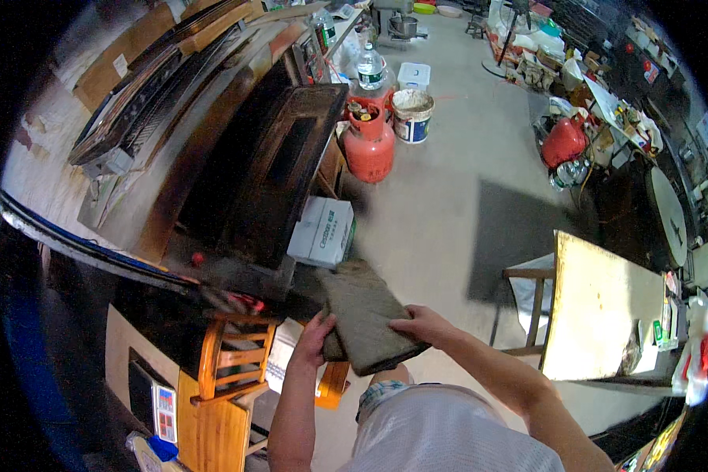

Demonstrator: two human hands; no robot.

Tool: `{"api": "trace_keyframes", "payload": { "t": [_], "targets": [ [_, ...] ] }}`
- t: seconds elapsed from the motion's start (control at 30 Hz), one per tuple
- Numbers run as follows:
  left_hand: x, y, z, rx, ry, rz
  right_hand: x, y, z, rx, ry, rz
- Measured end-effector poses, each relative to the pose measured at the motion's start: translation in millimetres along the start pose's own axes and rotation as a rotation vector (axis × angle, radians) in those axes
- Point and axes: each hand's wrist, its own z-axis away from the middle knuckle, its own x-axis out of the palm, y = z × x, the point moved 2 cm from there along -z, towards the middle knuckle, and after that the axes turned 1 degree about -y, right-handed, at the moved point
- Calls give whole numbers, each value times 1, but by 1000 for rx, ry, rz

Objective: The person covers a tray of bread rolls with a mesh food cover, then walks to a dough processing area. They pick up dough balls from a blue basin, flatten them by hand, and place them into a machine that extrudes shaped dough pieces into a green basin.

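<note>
A folded grey-brown cloth (367, 315) is held out in front of my body, a little above waist height. My left hand (314, 337) grips its left edge, with the thumb on top and the other fingers hidden underneath. On the opposite side, my right hand (429, 326) pinches the right edge, thumb uppermost. A second layer of the cloth shows below on the left. Just beyond it stands a white cardboard box (320, 232) on the floor, beside a dark, soot-stained oven-like unit (283, 157) with its door lowered.
A red gas cylinder (369, 149) and a white bucket (413, 118) stand ahead. A wooden chair (232, 354) is close on my left, near a scale (164, 409). At right is a sunlit table (598, 307). Another red cylinder (565, 141) stands among clutter farther right.
</note>
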Motion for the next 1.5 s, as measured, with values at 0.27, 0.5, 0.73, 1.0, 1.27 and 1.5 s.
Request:
{"api": "trace_keyframes", "payload": {
  "t": [0.27, 0.5, 0.73, 1.0, 1.27, 1.5],
  "targets": [
    [108, 43, -177, -176, -170, 7, -151, -56, -90, -209, 265, -618],
    [155, 83, -296, -128, -239, 282, -218, -161, -129, -226, 324, -534],
    [194, 125, -396, -112, -204, 338, -307, -207, -208, -145, 153, -327],
    [248, 166, -464, -71, -230, 462, -389, -293, -305, -158, 4, -119],
    [276, 257, -521, 10, -81, 446, -435, -342, -377, -162, 26, 227],
    [295, 334, -599, 96, -180, 216, -466, -411, -392, 10, 87, -311]
  ]
}}
